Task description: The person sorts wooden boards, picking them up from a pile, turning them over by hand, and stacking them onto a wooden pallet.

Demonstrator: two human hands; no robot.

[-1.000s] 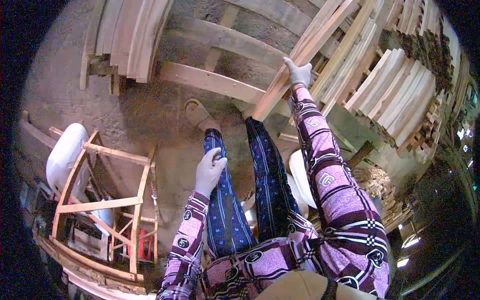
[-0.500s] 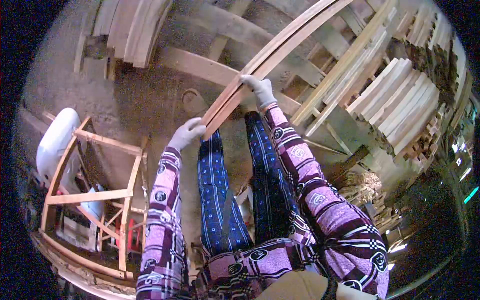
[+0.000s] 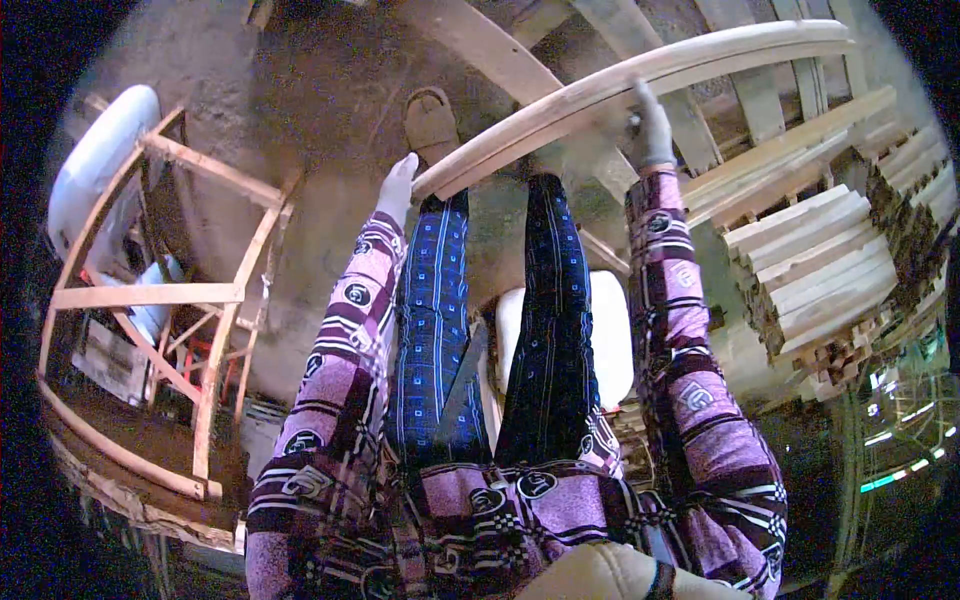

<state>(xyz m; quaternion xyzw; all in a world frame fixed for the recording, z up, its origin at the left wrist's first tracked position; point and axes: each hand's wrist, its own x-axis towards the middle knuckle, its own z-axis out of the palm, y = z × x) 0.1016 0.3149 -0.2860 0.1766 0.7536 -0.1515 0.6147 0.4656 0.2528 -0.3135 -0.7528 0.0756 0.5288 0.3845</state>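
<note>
Two long, curved wooden strips (image 3: 560, 115) lie side by side across the upper middle of the head view, bowed away from me. At their near left end, my gloved left hand (image 3: 398, 188) grips the wood, its fingertips pointing up beside the end. My gloved right hand (image 3: 652, 130) holds the strips from the near edge around their middle; its fingers reach up over the wood and are slightly blurred. The strips pass in front of my legs and above wooden planks, with their far end at the upper right.
A wooden frame (image 3: 150, 293) stands on the left by a white plastic chair (image 3: 105, 165). To the right is a stack of cut wood pieces (image 3: 815, 255). Planks (image 3: 500, 45) lie on the ground ahead. Something white (image 3: 612, 335) is behind my legs.
The strips have swung clockwise, from a steep slant to a flatter one. My right hand has moved right and up along them; my left hand has moved up. My view has shifted too.
</note>
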